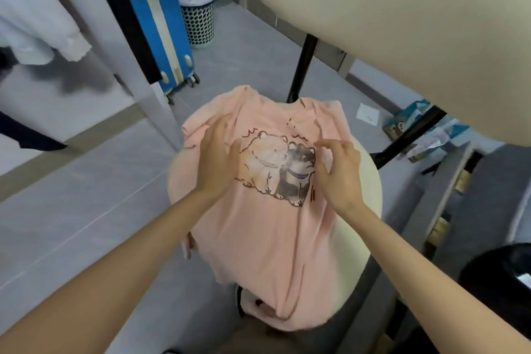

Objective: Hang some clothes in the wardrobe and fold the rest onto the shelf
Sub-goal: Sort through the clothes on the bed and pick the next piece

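Both hands' fingers spread loose on the pink T-shirt (275, 227): left hand (215, 164) flat, right hand (339, 172) curled, empty.

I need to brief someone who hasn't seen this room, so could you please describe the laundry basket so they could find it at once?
Start from the cream chair seat where the pink T-shirt lies, and look across the grey floor to the far wall. There a blue-and-cream suitcase stands upright; the basket sits right beside it. It is the only round container there with a perforated wall, and white items fill its top.
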`<state>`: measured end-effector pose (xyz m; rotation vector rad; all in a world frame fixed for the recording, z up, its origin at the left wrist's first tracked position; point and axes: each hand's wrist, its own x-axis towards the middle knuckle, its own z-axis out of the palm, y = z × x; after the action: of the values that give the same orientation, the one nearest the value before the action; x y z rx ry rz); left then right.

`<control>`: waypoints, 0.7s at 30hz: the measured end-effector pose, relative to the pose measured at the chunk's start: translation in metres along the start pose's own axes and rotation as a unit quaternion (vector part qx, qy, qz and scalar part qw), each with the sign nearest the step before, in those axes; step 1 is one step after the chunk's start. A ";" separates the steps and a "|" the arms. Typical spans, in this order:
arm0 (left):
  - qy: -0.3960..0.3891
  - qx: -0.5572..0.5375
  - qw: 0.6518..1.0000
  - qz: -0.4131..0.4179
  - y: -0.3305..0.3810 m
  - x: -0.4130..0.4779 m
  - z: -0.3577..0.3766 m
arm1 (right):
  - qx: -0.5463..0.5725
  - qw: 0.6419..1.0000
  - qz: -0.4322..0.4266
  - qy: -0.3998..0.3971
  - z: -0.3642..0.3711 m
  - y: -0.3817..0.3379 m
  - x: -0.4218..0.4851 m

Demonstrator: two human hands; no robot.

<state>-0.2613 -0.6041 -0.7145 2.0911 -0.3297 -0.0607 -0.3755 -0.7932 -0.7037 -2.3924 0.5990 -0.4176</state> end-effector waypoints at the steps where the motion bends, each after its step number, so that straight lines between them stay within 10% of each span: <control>1: -0.001 -0.001 1.000 0.005 -0.003 -0.011 0.001 | -0.001 1.000 0.011 0.002 0.003 0.007 -0.012; 10: -0.060 0.012 0.998 -0.015 0.004 -0.145 0.003 | 0.043 0.964 0.253 -0.069 -0.012 0.047 -0.151; 21: -0.126 0.017 0.990 -0.067 0.017 -0.236 0.020 | 0.089 0.962 0.196 -0.170 -0.031 0.035 -0.208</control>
<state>-0.4958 -0.5682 -0.7313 2.1412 -0.3434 -0.4030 -0.5756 -0.7270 -0.7333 -2.0419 0.8128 0.1067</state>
